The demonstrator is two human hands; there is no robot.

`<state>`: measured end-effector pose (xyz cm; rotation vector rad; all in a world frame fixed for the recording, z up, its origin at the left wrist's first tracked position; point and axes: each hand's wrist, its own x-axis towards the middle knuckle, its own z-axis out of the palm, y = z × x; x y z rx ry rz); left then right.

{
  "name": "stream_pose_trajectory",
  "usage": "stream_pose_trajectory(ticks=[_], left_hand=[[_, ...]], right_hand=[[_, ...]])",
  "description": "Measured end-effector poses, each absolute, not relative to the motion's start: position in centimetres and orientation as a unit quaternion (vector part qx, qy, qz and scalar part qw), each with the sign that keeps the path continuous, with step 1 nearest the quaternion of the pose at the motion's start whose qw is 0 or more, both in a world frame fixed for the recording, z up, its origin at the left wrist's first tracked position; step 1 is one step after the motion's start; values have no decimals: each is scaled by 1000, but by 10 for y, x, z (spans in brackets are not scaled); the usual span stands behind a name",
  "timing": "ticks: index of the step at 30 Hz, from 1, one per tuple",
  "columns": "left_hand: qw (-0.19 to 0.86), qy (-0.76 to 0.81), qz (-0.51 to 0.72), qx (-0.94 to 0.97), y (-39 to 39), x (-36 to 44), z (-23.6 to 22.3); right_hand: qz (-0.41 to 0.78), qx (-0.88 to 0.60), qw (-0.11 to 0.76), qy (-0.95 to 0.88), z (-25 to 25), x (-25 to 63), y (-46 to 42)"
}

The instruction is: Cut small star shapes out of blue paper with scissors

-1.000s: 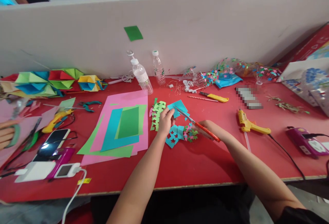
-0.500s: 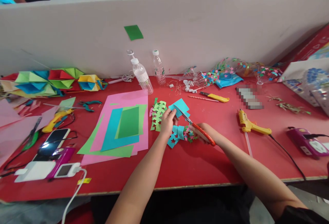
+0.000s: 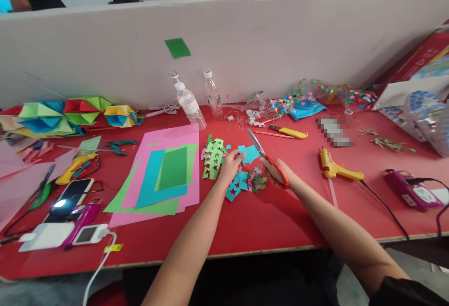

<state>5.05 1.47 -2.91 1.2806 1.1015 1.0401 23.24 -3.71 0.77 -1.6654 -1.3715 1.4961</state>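
Note:
My left hand (image 3: 231, 165) pinches a small piece of blue paper (image 3: 249, 153) just above the red table (image 3: 266, 222). Orange-handled scissors (image 3: 268, 160) are gripped in my right hand (image 3: 277, 172), blades pointing up and away to the left beside the blue piece. Below my hands lie a blue scrap with star-shaped holes (image 3: 234, 188) and a small heap of coloured paper stars (image 3: 257, 182). A green strip with star cut-outs (image 3: 212, 157) lies left of my left hand.
Stacked pink, green and blue sheets (image 3: 164, 175) lie to the left, two water bottles (image 3: 191, 107) behind. A yellow glue gun (image 3: 335, 168), a yellow utility knife (image 3: 289, 132), a purple device (image 3: 409, 191), a phone (image 3: 72, 193) and folded paper shapes (image 3: 70, 114) surround them. A white partition (image 3: 245, 39) closes the back.
The scissors have come off the blue paper and swung upward, blades now pointing away. The blue piece in my left hand is smaller, and both hands have shifted slightly.

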Motion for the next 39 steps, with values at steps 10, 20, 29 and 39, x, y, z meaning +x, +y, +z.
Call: stream_pose_trajectory(ticks=[10,20,29,39], left_hand=[[308,509,155,789,12,23,-4],[303,462,63,831,-4,13,-8],[511,483,353,617,16,19,-1],[229,527,129,808,-29,-6,-8]], right_hand=[[543,-593,367,-468,8,246,-30],[560,-592,370,-446,0,244,-27],[555,-599,381,-434,0,244,-25],[555,-601,370,-441,-7,243,-23]])
